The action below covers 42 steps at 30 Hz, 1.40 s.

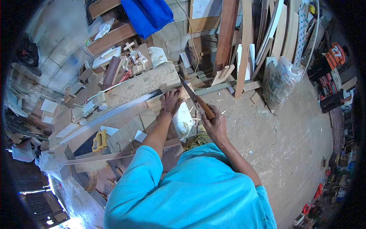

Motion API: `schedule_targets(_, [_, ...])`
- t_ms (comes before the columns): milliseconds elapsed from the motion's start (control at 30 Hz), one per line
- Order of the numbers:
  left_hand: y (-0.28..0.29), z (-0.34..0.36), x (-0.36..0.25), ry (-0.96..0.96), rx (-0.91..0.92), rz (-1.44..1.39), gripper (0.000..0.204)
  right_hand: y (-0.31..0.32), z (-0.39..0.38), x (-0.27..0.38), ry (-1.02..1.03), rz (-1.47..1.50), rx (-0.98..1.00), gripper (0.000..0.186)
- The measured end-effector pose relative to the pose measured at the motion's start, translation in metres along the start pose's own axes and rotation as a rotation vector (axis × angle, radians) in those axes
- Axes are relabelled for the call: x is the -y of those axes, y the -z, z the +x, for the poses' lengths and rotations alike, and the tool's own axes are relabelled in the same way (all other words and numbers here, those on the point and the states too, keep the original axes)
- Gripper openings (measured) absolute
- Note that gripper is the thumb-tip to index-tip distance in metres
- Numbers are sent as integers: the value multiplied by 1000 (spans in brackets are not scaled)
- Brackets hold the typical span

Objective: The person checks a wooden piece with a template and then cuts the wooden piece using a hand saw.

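Observation:
In my right hand (216,125) is the wooden handle (205,108) of a handsaw. Its narrow dark blade (189,89) slants up and to the left, over the end of the workbench (146,81). My left hand (171,101) presses down on a light wooden piece (185,94) at that end, just left of the blade. Its fingers bend over the wood and partly hide it. Whether the teeth touch the wood I cannot tell. A long pale strip (110,115) runs along the bench's near edge, left of my left hand.
Tall planks (227,36) lean at the back wall beside a clear plastic bag (284,82). Wood offcuts and small boxes crowd the bench's left. A yellow-handled saw (100,140) lies below it. A blue cloth (146,17) hangs behind. Another person (332,60) is far right.

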<state>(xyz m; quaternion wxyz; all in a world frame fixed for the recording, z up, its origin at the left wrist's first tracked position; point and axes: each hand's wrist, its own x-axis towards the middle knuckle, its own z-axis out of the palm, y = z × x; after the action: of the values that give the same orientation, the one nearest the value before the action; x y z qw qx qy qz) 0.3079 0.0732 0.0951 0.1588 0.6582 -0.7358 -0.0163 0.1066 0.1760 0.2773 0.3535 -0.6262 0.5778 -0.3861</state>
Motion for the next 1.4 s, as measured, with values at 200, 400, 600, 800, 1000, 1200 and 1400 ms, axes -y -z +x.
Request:
schedule_targets(200, [7,-2,-5,-45,-70,-94,55,-3,-1,-4,-19,-17,-2,35])
schedule_targets(400, [0,-4,-4,-28,-72,-18,57,-6,0,-2,-26,-41,7,34])
schedule_targets(600, [-5,-4,-3,-28,-105,-5,56,-7,1,-5,-17,-8,-2,33])
schedule_targets(800, [-10,-4,-1,-59,-146,-26,53,-9,1,-8,31,-42,-23,33])
schedule_targets(1000, [-3,-4,-3,-12,-5,-7,57,-11,1,-9,35,-45,-22,33])
schedule_targets(1200, [-1,-3,-5,-14,-48,42,52,-24,11,-15,61,-112,-17,31])
schedule_targets(1400, [23,17,-13,46,188,79,34,-25,5,-28,29,-52,2,32])
